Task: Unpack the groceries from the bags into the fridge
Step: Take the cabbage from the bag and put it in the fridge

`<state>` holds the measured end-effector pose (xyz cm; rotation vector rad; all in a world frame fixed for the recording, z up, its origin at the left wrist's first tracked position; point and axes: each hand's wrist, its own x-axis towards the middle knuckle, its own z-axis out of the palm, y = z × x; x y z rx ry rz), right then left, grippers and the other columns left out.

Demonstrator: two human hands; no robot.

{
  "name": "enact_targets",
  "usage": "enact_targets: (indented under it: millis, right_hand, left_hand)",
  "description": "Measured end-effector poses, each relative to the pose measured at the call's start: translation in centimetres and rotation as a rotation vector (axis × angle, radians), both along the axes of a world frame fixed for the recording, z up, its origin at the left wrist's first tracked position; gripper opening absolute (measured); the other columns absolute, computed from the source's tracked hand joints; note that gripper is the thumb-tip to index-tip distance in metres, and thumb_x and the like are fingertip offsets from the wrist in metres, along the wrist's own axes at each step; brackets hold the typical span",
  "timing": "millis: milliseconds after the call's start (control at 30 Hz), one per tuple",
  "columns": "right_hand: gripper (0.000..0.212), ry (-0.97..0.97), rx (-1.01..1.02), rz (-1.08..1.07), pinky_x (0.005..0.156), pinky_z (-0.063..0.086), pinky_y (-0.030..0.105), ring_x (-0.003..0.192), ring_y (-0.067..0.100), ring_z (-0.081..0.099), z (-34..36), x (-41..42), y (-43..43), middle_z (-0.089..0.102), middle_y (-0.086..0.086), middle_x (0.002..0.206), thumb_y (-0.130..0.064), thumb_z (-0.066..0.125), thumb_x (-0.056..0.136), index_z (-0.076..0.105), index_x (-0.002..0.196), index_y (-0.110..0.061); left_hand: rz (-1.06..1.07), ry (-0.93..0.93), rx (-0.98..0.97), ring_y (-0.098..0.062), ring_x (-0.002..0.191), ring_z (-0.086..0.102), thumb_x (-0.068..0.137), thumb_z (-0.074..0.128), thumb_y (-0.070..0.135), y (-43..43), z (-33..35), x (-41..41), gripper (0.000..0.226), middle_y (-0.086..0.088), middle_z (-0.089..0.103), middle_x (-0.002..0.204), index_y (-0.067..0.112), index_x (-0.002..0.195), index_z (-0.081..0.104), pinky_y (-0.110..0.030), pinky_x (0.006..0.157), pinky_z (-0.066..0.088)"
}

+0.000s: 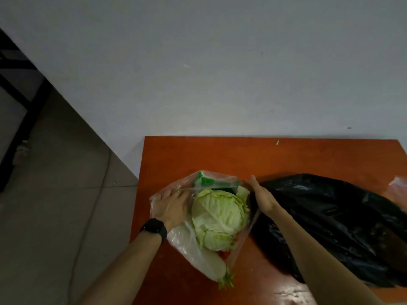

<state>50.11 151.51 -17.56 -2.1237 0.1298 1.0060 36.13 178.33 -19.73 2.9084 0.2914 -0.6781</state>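
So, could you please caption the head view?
Left hand and right hand spread a clear bag around a cabbage.

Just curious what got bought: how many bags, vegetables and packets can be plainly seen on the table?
Bags: 2 (clear bag, black bag)
Vegetables: 2 (cabbage, white radish)
Packets: 1 (green packet)
Total: 5
Something orange under the cabbage is too hidden to count. A plastic scrap at the right edge is uncounted.

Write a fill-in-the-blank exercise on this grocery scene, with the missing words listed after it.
1. At the mouth of the clear bag sits a large, round, pale green ____.
2. The second bag, lying right of it on the orange table, is coloured ____.
3. The black watch sits on the person's ____ wrist.
Missing words: cabbage; black; left.
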Motion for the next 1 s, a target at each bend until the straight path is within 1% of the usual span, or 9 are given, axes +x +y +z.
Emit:
enact_targets:
  millis: [167,300,467,567,634,734,800,900,1000]
  right_hand:
    - [0.127,0.099,-0.115,-0.033,0.121,0.019,0.05,0.148,0.031,0.027,-2.0,2.4,1.4,0.029,0.01,0.162,-0.101,0.001,0.064,0.03,0.156,-0.018]
    - [0.084,0.13,-0.231,0.145,0.113,0.03,0.043,0.14,0.035,0.038,-0.5,2.4,2.4,0.036,0.018,0.157,-0.068,0.012,0.099,0.039,0.151,-0.008]
    - [0.053,-0.065,-0.112,0.184,0.103,0.044,0.038,0.125,0.027,0.053,1.9,2.5,1.2,0.055,0.003,0.143,-0.05,0.047,0.101,0.056,0.141,-0.017]
    - [0.04,-0.294,-0.142,0.218,0.073,0.048,0.023,0.099,0.019,0.063,4.5,1.1,0.6,0.065,-0.002,0.129,-0.043,0.051,0.101,0.062,0.134,-0.025]
    - [0.036,-0.421,-0.161,0.25,0.067,0.047,0.018,0.089,0.013,0.063,5.4,-0.1,0.8,0.069,-0.003,0.121,-0.043,0.052,0.099,0.066,0.128,-0.026]
    - [0.049,-0.425,-0.177,0.353,0.082,0.054,0.029,0.101,0.017,0.066,5.9,-1.3,2.8,0.069,-0.002,0.121,-0.057,0.051,0.096,0.065,0.128,-0.023]
    - [0.058,-0.35,-0.225,0.47,0.08,0.055,0.032,0.099,0.019,0.066,5.5,-1.6,4.5,0.07,-0.001,0.115,-0.067,0.05,0.091,0.066,0.124,-0.022]
    - [0.071,-0.265,-0.284,0.591,0.077,0.057,0.035,0.091,0.019,0.066,4.2,-2.5,6.8,0.072,0.004,0.106,-0.081,0.045,0.082,0.068,0.113,-0.022]
    - [0.094,-0.236,-0.317,0.622,0.105,0.046,0.044,0.128,0.029,0.052,3.1,-3.9,7.8,0.054,0.008,0.144,-0.09,0.038,0.076,0.049,0.144,-0.026]
  left_hand:
    - [0.023,0.136,-0.087,-0.025,0.137,0.034,0.099,0.038,0.039,0.2,-1.2,1.8,0.055,0.01,0.041,0.153,0.047,0.152,0.025,-0.046,0.11,0.03]
    - [0.087,0.119,-0.203,-0.026,0.131,0.038,0.098,0.038,0.033,0.6,-1.0,2.1,0.055,0.009,0.049,0.148,0.05,0.15,0.03,-0.046,0.106,0.032]
    - [0.12,-0.108,-0.235,-0.024,0.13,0.04,0.102,0.041,0.034,-0.2,2.5,1.0,0.044,0.002,0.068,0.117,0.044,0.145,0.046,-0.042,0.102,0.035]
    - [0.118,-0.315,-0.153,-0.02,0.115,0.048,0.099,0.044,0.035,-0.7,4.4,0.3,0.035,0.004,0.069,0.093,0.04,0.128,0.064,-0.039,0.09,0.039]
    - [0.112,-0.405,-0.082,-0.021,0.106,0.05,0.097,0.047,0.032,-1.2,5.6,0.1,0.032,0.004,0.069,0.09,0.036,0.119,0.07,-0.037,0.084,0.041]
    - [0.199,-0.42,-0.184,-0.018,0.083,0.056,0.098,0.048,0.031,-2.7,7.4,0.0,0.029,0.005,0.066,0.084,0.032,0.119,0.068,-0.03,0.06,0.045]
    - [0.334,-0.276,-0.379,-0.018,0.064,0.057,0.099,0.049,0.03,-3.9,7.2,0.1,0.029,0.0,0.064,0.081,0.024,0.125,0.061,-0.026,0.044,0.035]
    - [0.495,-0.079,-0.626,-0.017,0.058,0.052,0.097,0.05,0.03,-5.0,6.1,0.0,0.024,-0.001,0.058,0.076,0.015,0.115,0.057,-0.027,0.049,0.036]
    - [0.565,-0.052,-0.727,-0.012,0.062,0.053,0.098,0.051,0.032,-4.8,5.6,-0.1,0.007,0.005,0.059,0.079,0.03,0.105,0.052,-0.028,0.055,0.039]
